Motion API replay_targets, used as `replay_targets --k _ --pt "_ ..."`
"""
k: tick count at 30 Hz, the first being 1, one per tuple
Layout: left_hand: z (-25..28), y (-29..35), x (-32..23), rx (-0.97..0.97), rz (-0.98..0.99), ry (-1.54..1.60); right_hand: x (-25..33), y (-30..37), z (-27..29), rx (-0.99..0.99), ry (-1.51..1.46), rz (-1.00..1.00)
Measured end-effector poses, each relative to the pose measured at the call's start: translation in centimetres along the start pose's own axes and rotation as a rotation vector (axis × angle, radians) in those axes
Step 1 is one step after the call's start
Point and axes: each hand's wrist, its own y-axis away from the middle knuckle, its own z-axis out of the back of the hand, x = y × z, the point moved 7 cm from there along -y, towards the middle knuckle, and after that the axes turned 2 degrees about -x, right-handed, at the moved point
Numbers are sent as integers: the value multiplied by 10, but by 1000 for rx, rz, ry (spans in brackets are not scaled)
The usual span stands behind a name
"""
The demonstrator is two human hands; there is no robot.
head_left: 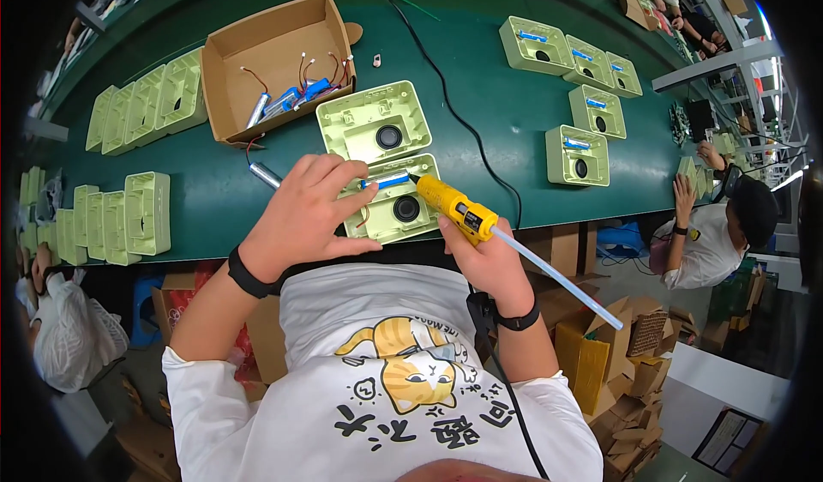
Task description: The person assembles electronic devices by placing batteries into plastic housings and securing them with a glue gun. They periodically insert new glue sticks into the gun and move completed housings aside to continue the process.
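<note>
The pale green plastic shell (390, 199) lies open side up at the near edge of the green table (514, 113), with a round black part inside and a small blue cylinder near its top edge. The left hand (304, 216), fingers spread, presses flat on the shell and hides its left part. The right hand (489, 259) is closed around a yellow glue gun (454, 209), whose nozzle points toward 10 o'clock and reaches the shell's upper rim. Whether the tip touches, I cannot tell.

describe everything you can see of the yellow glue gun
The yellow glue gun looks like plastic, with a dark label on its body and a pale glue stick jutting from its back. The right hand grips it, tilted, nozzle pointing up-left at the blue cell in the green housing near the table's edge.
</note>
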Motion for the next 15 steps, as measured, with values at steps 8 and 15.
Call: replay_targets --k 8,15 --pt "-4 22 -18 -74 108 7 0 9 0 26 54 -55" --pt "-29 37 -12 -139 264 101 1 20 -3 -85 -155 -138"
